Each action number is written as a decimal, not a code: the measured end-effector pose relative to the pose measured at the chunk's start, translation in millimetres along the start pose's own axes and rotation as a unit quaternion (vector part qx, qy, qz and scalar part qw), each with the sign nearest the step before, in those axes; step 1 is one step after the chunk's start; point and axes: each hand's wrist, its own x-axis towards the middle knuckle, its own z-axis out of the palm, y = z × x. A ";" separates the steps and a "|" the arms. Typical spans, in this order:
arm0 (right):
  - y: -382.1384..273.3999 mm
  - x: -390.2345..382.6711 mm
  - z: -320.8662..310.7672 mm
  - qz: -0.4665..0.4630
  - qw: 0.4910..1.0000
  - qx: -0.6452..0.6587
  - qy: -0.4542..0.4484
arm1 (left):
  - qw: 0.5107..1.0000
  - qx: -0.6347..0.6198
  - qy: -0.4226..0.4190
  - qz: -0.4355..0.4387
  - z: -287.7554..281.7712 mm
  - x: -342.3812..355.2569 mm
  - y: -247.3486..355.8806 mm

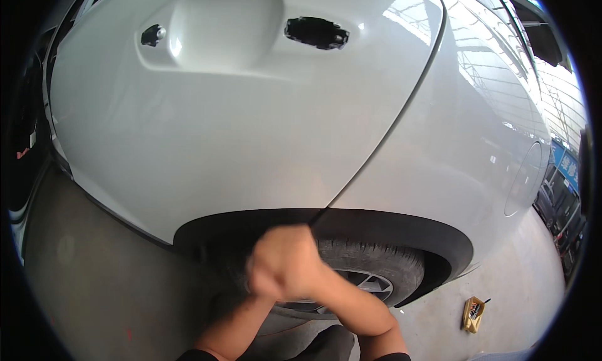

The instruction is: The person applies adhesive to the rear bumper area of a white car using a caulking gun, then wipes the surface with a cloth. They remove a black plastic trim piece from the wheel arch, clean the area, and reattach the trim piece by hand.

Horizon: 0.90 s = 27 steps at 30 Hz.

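My right hand (285, 257) is closed and blurred, raised in front of the rear wheel (367, 267) and the black arch trim (401, 223) of a silver car. My left hand (262, 279) lies mostly hidden behind it, the two touching or overlapping, so I cannot make out what either holds. A dark narrow line runs up from my hands toward the seam between the door (238, 135) and the rear body panel (451, 148); I cannot tell whether it is an object. High on the door are a black handle opening (316, 32) and a smaller one (152, 35).
A small yellow tray (473, 314) with small items sits on the grey floor (514, 273) at the lower right. Dark equipment (558, 204) and a blue sign (564, 163) stand beyond the car's rear. A dark shape, perhaps another vehicle (25, 173), is at the far left.
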 end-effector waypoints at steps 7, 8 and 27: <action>-19.3 -6.8 10.4 0.077 0.996 -0.004 0.046 | 1.000 -0.020 0.011 -0.007 -1.5 1.6 22.2; -25.4 -25.1 4.7 0.079 0.995 -0.014 0.060 | 1.000 0.006 -0.021 -0.020 -0.2 -0.4 17.6; 0.0 -88.4 26.5 0.394 0.872 0.142 0.255 | 0.755 0.541 -0.104 0.357 16.3 -3.3 91.2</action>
